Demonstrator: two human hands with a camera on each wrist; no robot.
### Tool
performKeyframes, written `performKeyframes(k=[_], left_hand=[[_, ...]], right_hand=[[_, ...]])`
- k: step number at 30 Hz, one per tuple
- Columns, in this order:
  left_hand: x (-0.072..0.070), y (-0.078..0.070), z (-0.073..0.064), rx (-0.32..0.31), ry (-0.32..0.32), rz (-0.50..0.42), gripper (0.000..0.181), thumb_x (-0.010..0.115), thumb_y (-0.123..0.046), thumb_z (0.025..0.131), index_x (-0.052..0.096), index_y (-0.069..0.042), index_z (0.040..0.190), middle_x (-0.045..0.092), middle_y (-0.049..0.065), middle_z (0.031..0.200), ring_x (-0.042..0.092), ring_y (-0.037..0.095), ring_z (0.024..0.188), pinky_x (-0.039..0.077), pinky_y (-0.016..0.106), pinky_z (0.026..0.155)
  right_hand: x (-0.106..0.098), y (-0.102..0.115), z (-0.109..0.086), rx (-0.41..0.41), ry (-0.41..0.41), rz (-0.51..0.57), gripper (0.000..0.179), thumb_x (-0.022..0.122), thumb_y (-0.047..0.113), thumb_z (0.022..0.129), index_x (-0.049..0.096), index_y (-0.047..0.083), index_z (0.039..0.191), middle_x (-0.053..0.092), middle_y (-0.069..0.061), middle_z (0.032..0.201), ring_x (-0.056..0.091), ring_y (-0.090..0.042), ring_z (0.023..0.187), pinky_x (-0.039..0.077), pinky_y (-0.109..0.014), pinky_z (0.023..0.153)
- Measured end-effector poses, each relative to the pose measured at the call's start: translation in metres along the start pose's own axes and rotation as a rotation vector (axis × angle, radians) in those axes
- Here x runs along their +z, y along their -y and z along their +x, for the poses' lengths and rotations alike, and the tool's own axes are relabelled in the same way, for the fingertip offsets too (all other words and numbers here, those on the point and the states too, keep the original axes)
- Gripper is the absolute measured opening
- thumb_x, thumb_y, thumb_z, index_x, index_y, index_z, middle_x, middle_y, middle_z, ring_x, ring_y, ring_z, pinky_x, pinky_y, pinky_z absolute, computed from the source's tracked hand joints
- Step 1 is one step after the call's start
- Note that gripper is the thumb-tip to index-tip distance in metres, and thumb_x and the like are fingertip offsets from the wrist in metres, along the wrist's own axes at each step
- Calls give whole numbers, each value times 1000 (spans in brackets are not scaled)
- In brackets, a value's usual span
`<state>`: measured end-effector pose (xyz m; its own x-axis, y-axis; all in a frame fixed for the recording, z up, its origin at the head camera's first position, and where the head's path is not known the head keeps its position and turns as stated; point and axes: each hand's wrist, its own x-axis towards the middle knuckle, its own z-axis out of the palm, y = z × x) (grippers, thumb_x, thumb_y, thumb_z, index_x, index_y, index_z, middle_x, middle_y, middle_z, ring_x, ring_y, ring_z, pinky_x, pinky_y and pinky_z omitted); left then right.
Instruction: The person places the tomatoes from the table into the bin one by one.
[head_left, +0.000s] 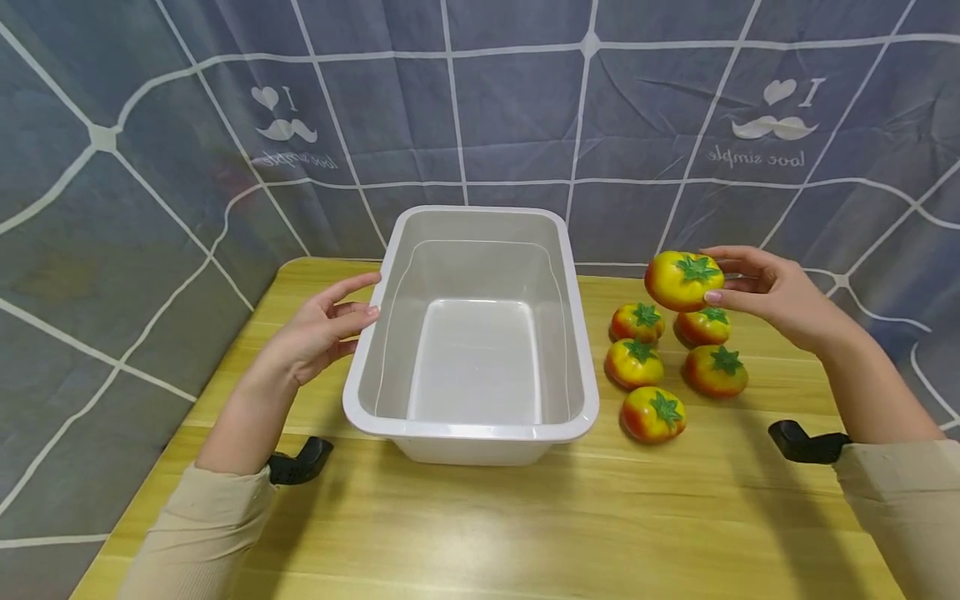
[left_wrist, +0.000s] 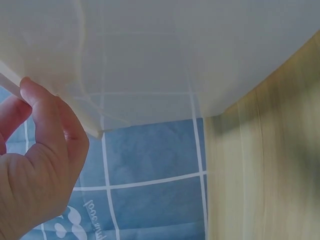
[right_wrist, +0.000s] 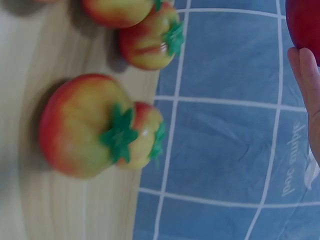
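Yellow-red fruit (head_left: 675,282) hung at three o'clock of bin (head_left: 471,452), fingers of right hand (head_left: 783,292) pinching it; left hand (head_left: 318,333) touched rim (head_left: 358,358), fingers relaxed. Slack pinch risked scattering lower fruits (head_left: 654,415).

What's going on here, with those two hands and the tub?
A person's right hand holds a red-and-yellow tomato-like fruit up off the wooden table. Five similar fruits sit on the table to the right of the pale plastic tub. The left hand touches the tub's left rim.
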<state>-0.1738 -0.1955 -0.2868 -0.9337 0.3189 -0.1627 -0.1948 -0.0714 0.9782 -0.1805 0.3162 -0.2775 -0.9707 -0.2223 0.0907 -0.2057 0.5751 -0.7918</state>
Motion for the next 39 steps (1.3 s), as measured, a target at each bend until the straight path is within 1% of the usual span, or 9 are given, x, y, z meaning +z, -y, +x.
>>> performKeyframes(k=[6,9,16,20,23,27,31,39], left_hand=[[1,-1,0,-5,-9,15,55,57,-3,91,34,-10,141,65,-3,88,62,8,78,53,20,65],[2,-2,0,-5,-16,26,56,57,-3,91,33,-9,141,65,-2,88,63,8,78,53,21,66],[4,-1,2,-10,-29,6,55,57,-1,90,34,-8,140,65,-2,87,62,8,76,53,21,64],[4,0,2,-6,-30,-12,54,56,0,91,35,-8,139,66,-1,88,63,9,76,53,21,64],[3,0,2,-6,-35,-16,53,57,-1,91,36,-9,138,66,-2,88,63,9,77,53,22,66],[3,0,1,-4,-41,-7,53,57,-2,91,36,-10,138,67,-2,88,64,10,79,53,22,67],[3,0,1,-1,-40,-8,53,57,-2,91,36,-10,138,67,-2,89,64,10,80,53,23,68],[4,1,1,4,-49,-5,54,57,-2,90,35,-9,139,67,-2,87,64,12,80,54,24,69]], right_hand=[[3,14,18,-6,-1,7,47,62,15,90,45,14,135,52,8,118,54,-4,100,48,-12,76],[4,21,27,-17,4,22,48,63,15,90,45,13,134,52,5,117,56,-5,99,49,-13,76],[9,39,47,-61,25,80,49,63,10,89,45,11,134,52,3,118,60,-6,96,51,-16,75],[13,49,58,-80,26,102,48,63,10,88,46,10,133,52,0,116,62,-9,91,53,-18,74],[17,56,67,-86,21,93,49,64,13,88,46,11,133,51,-2,116,62,-10,90,52,-17,74],[22,65,76,-79,28,75,52,65,18,88,45,12,135,49,-5,119,60,-12,95,51,-15,76],[25,76,83,-66,38,80,54,66,22,87,44,13,136,47,-7,122,57,-15,100,51,-15,77],[36,94,99,-82,46,182,54,68,17,85,46,13,134,45,-8,121,54,-19,103,52,-18,75]])
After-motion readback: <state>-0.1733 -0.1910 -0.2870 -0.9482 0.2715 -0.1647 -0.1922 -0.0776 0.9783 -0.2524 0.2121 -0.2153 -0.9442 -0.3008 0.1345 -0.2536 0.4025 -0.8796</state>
